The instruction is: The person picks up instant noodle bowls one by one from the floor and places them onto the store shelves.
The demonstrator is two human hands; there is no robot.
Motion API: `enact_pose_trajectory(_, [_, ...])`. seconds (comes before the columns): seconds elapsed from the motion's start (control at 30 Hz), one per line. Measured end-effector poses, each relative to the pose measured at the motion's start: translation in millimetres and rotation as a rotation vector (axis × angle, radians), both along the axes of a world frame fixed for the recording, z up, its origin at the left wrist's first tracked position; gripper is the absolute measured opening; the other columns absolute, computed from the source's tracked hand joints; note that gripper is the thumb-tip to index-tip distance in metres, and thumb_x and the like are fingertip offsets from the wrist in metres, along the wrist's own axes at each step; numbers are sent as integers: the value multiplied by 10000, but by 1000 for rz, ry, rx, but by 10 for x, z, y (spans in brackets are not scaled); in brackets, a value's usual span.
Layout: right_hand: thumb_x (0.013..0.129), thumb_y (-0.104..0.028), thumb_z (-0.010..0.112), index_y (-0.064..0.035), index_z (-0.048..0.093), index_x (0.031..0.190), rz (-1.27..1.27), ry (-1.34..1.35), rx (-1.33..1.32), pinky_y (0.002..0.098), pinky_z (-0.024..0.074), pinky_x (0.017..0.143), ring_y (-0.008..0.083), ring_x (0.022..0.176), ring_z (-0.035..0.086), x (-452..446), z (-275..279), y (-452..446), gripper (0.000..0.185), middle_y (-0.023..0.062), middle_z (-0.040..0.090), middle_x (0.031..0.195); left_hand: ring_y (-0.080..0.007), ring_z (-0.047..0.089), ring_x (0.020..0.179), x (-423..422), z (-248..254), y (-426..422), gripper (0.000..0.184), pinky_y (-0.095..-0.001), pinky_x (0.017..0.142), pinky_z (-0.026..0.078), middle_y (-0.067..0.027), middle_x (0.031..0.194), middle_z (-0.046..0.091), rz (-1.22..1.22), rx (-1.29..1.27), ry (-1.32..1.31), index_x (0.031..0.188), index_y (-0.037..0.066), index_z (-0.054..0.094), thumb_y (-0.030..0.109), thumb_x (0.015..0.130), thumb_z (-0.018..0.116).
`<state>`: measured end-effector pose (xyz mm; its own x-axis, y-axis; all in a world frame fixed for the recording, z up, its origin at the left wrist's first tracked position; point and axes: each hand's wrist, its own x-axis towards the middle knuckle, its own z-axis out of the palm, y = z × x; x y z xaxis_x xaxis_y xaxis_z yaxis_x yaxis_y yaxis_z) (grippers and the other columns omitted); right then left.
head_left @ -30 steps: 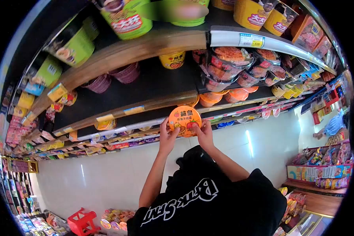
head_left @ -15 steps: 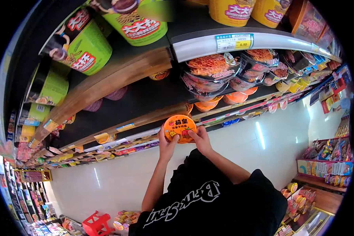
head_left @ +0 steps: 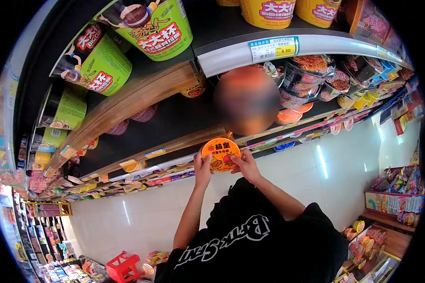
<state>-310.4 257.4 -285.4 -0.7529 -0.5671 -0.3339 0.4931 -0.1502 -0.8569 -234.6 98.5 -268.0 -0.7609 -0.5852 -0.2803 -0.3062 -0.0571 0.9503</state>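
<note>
Around orange tub (head_left: 219, 149), curled left hand (head_left: 203, 170), right hand (head_left: 246, 168).

One orange noodle tub (head_left: 218, 152). Relative to it: two label-readable green noodle cups (head_left: 163, 35) upper left, two label-readable yellow noodle cups (head_left: 269, 15) upper right, one red plastic stool (head_left: 123, 269) lower left.

Compared with the first picture, we record the green cups (head_left: 151, 35) larger in view and the price label (head_left: 274, 49) further left. We note the blurred patch (head_left: 247, 100) now over the noodle bowls (head_left: 304, 85), and the orange tub (head_left: 220, 154) slightly lower in view.
</note>
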Motion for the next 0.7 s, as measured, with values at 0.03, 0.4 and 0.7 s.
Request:
enact_pose_trajectory(0.03, [879,-179,574,-55,401,937,2,-4,8,279,546,510,158,638,627,-11,-28,1,221,89,595,825,-73,492,758,-3,8,-8,395,-172,468,414,-49,1055,397,-2,1,-3,1275,138,441,309,922,483])
enact_pose_trajectory(0.4, [870,-190,593,-71,413,858,-53,76,-29,263,536,505,137,609,610,-75,18,-116,215,97,590,823,-92,563,900,-117,42,-59,355,-187,549,475,-41,1127,507,108,188,133,1229,96,460,242,910,517])
enact_pose_trajectory(0.7, [804,-33,637,-32,403,928,-197,92,-165,293,542,676,151,791,587,-34,104,-272,265,57,506,853,-213,446,1151,-123,-56,-249,496,-339,981,352,-94,1222,466,11,477,508,1266,34,391,-61,790,489])
